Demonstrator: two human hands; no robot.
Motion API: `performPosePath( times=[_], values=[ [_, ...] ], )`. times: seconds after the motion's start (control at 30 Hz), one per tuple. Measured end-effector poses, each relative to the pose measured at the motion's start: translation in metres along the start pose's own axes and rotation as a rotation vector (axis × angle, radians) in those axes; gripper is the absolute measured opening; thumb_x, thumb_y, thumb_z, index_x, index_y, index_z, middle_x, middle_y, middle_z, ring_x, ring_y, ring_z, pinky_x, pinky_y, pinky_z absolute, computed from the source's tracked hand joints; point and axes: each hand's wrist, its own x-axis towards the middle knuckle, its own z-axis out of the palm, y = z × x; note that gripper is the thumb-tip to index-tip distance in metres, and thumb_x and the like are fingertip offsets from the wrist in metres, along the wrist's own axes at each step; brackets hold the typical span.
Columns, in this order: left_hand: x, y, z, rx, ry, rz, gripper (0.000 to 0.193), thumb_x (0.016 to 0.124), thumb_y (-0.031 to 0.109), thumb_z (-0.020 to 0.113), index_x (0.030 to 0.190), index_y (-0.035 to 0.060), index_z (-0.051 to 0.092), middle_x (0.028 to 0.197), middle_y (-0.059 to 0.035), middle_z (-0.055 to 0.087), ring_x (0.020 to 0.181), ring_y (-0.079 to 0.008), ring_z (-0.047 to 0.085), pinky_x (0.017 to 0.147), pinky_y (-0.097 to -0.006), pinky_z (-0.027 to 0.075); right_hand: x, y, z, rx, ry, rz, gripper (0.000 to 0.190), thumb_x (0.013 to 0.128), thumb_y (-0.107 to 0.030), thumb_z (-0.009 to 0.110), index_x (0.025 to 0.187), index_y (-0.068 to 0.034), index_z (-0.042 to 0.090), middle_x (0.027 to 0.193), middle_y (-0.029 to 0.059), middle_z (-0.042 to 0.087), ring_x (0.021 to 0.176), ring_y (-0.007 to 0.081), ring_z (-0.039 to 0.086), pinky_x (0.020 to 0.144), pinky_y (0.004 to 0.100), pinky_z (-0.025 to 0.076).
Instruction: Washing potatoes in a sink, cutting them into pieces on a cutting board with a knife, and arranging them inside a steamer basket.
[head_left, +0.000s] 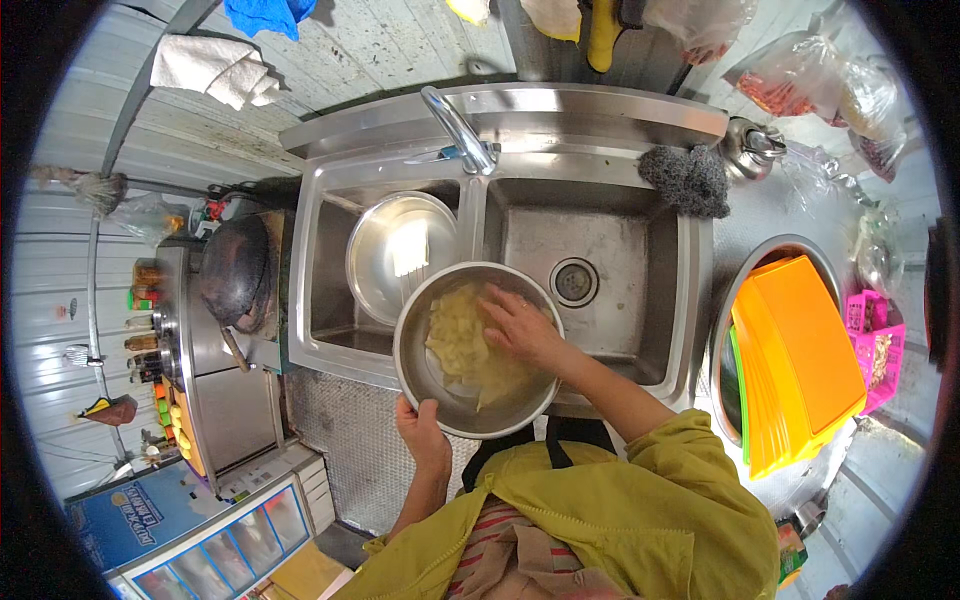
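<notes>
A round stainless steel bowl is tilted over the front edge of a double sink, in front of my body. Pale yellow sliced food, perhaps potato, lies inside it, and cloudy liquid seems to surround the slices. My left hand grips the bowl's near left rim, thumb on top. Inside the bowl, my right hand rests on the slices with its fingers slightly apart; its fingertips touch the food. A second steel bowl stands in the left sink basin, partly covered by the first.
A chrome faucet rises between the basins. The right basin has a drain. Grey scouring mesh sits at its corner beside a metal kettle. Stacked orange plastic containers fill a basin at right. A wok stands left.
</notes>
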Motion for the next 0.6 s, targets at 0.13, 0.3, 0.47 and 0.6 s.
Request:
performPosePath(
  times=[0.13,0.3,0.47,0.6],
  values=[
    [-0.001,0.001,0.003,-0.009,-0.005,0.004,0.017,0.073,-0.003,0.048,0.089,0.0008,0.051,0.086,-0.0022,0.055,0.075,-0.0081,0.049,0.072,-0.0219,0.041,0.000,-0.003,-0.005,0.033,-0.049,0.031,0.048,0.082,-0.029,0.052,0.126,-0.013,0.039,0.132,0.0174,0.031,0.115,0.0362,0.038,0.094,0.0429,0.034],
    [-0.001,0.009,0.012,-0.014,-0.007,0.005,0.015,0.074,-0.002,0.049,0.088,0.0009,0.052,0.083,-0.0014,0.054,0.073,-0.0075,0.049,0.070,-0.0213,0.041,-0.002,0.000,-0.004,0.082,-0.070,0.053,0.050,0.083,-0.027,0.050,0.128,-0.014,0.036,0.133,0.0175,0.030,0.118,0.0361,0.035,0.097,0.0429,0.031],
    [0.000,0.013,0.018,0.118,-0.024,0.006,0.008,0.073,-0.001,0.049,0.081,0.0021,0.050,0.075,0.0010,0.050,0.066,-0.0046,0.043,0.063,-0.0192,0.038,-0.004,0.005,-0.003,0.106,-0.054,0.048,0.051,0.083,-0.026,0.050,0.129,-0.012,0.034,0.134,0.0176,0.028,0.119,0.0368,0.033,0.098,0.0429,0.029],
    [0.000,0.022,0.029,0.159,-0.009,0.004,0.005,0.073,-0.001,0.050,0.076,0.0028,0.048,0.072,0.0020,0.049,0.065,-0.0041,0.042,0.060,-0.0186,0.036,-0.005,0.007,-0.004,0.131,-0.051,0.062,0.052,0.083,-0.025,0.051,0.130,-0.012,0.033,0.134,0.0178,0.028,0.120,0.0378,0.031,0.099,0.0430,0.028]
  ],
)
